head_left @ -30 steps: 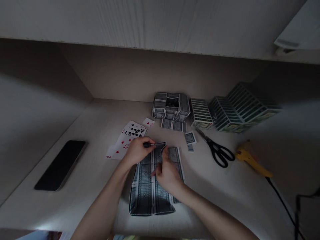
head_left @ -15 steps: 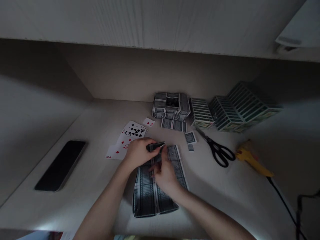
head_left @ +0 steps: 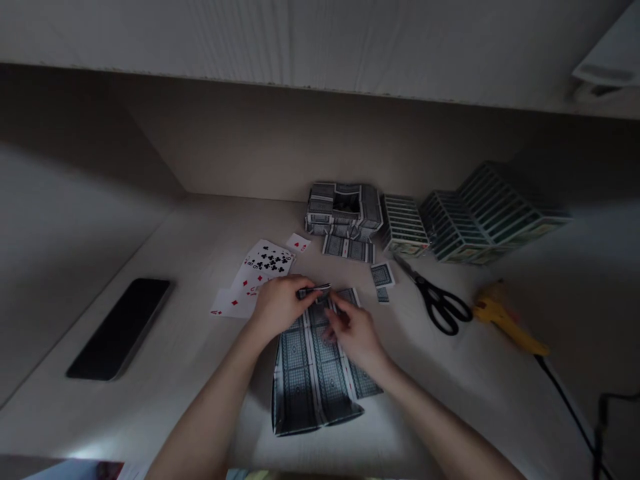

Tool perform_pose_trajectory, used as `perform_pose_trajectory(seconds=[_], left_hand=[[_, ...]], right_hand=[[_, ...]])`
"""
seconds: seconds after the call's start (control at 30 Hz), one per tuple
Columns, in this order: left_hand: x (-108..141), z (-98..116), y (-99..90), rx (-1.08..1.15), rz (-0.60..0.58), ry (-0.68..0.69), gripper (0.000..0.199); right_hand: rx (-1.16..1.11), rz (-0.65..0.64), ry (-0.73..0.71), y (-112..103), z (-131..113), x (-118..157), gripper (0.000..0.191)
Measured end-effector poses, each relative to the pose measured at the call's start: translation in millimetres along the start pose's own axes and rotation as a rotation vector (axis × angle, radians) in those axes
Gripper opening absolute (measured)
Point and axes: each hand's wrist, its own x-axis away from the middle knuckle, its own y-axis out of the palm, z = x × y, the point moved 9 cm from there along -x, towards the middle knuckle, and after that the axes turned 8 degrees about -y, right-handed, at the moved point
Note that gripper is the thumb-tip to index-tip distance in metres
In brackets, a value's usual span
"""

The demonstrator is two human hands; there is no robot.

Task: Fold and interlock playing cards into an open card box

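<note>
Right hand (head_left: 358, 331) has swung rightward, fingers parted; left hand (head_left: 279, 304) pinches folded card (head_left: 323, 288): squeeze too hard, it could crease!

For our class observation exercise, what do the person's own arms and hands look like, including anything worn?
The left hand and right hand are bare, with no gloves. The left forearm and right forearm show no sleeves, watch or bracelet. Fine details are unclear in the dim light.
</note>
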Motion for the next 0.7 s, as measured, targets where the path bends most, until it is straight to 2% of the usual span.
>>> perform_pose_trajectory(seconds=[0.1,0.17,0.27,0.37,0.53,0.7], left_hand=[[0,0,1.7,0.029,-0.014,0.007,0.026],[0,0,2.8,0.032,-0.021,0.016,0.028],[-1,0,3.1,0.055,-0.019,0.024,0.028],[-2,-1,3.2,0.085,-0.023,0.009,0.026],[-2,0,4.1,0.111,-0.042,0.01,0.023],[-3,2,5.4,0.11,-0.051,0.027,0.022]], right_hand=[[0.046,0.022,-0.034,-27,3,-19,0.034],[0.076,-0.031,-0.102,-35,-3,-32,0.035],[0.149,-0.206,-0.218,-31,-15,-46,0.027],[0.209,-0.286,-0.32,-28,-27,-55,0.018],[0.282,-0.362,-0.33,-23,-31,-61,0.017],[0.353,-0.322,-0.399,-22,-38,-59,0.016]])
